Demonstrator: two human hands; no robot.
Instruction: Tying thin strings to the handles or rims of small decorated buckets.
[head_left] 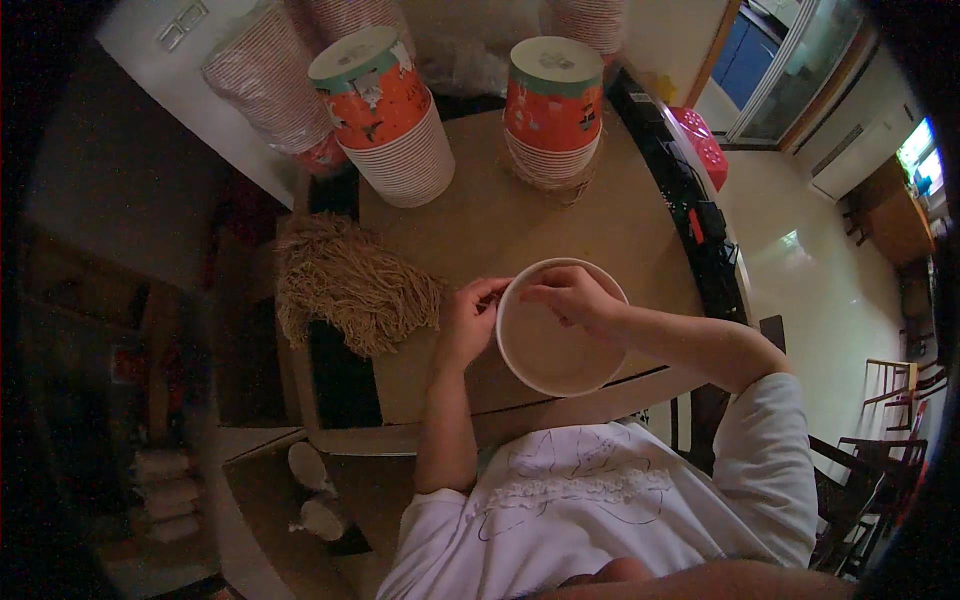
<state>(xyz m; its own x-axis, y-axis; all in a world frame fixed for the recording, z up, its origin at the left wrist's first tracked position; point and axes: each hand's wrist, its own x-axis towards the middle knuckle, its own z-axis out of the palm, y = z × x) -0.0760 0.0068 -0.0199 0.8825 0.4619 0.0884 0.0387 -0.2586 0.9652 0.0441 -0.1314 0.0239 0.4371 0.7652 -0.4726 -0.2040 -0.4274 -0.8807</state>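
Note:
A white paper bucket is tilted so that its open mouth faces me, near the front edge of the table. My left hand is closed at the bucket's left rim, its fingertips pressed to the outside of the wall. Reaching over the mouth, my right hand has its fingers pinched together just inside the same left wall. Whatever lies between those fingertips is too small to make out. To the left of my left hand lies a heap of tan twine strands.
Two stacks of upturned orange-and-white paper buckets, one at the back left and one at the back middle, stand on the brown tabletop. Behind are plastic-wrapped stacks. A dark strip with small objects edges the right side.

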